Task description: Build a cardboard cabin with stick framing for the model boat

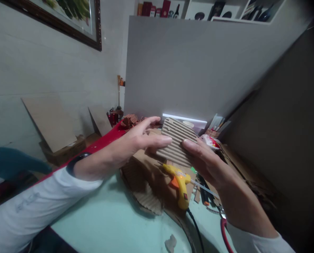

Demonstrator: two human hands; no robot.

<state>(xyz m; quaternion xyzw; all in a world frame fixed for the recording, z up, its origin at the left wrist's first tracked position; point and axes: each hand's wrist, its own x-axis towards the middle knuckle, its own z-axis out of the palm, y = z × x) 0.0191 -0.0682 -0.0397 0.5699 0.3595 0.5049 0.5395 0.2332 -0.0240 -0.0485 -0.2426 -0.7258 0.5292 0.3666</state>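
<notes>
A small piece of corrugated cardboard (176,135), its ridged side facing me, is held up over the table. My right hand (208,158) grips its right side, thumb on the ridges and the other fingers hidden behind. At the left edge, my left hand (138,137) presses its thumb onto the piece; its index finger stretches toward the upper corner, and the rest of its fingers are mostly hidden. Below the piece, a yellow glue gun (181,182) with an orange trigger and a clear glue stick lies on brown cardboard (146,193).
The pale green tabletop (99,214) carries a grey scrap (170,243), a black cord (196,228) and a dark tool with an orange end (205,196). A red cable (225,235) runs at right. Flat boards (50,123) lean on the left wall. A grey panel (188,66) stands behind.
</notes>
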